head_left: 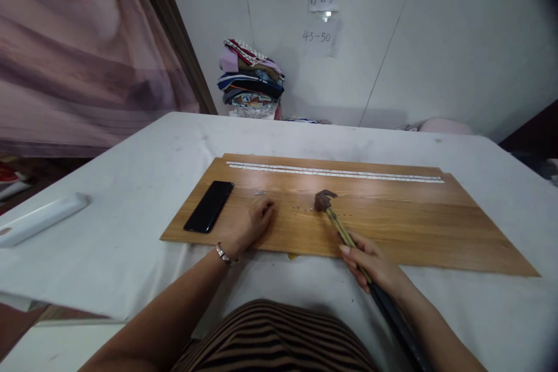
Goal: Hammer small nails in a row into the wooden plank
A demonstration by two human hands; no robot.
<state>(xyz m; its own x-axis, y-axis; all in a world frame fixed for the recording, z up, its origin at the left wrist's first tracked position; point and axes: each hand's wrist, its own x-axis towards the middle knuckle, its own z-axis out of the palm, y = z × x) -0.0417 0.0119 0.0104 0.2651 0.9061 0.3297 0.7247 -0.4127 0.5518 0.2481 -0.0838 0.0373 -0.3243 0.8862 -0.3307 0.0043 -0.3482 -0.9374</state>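
My right hand is wrapped around the handle of a claw hammer. The hammer's rusty head rests on or just over a wood-grain board, near a row of small nails or nail marks. My left hand lies on the board left of that row, its fingers curled together. Whatever they may hold is hidden. Just beyond the left fingers are a few small loose nails. A black phone lies flat on the board's left end.
Two white measuring strips run along the board's far side. The board lies on a white-covered table. At left is a white plastic object. Folded cloths are stacked by the wall, under paper signs; a curtain hangs left.
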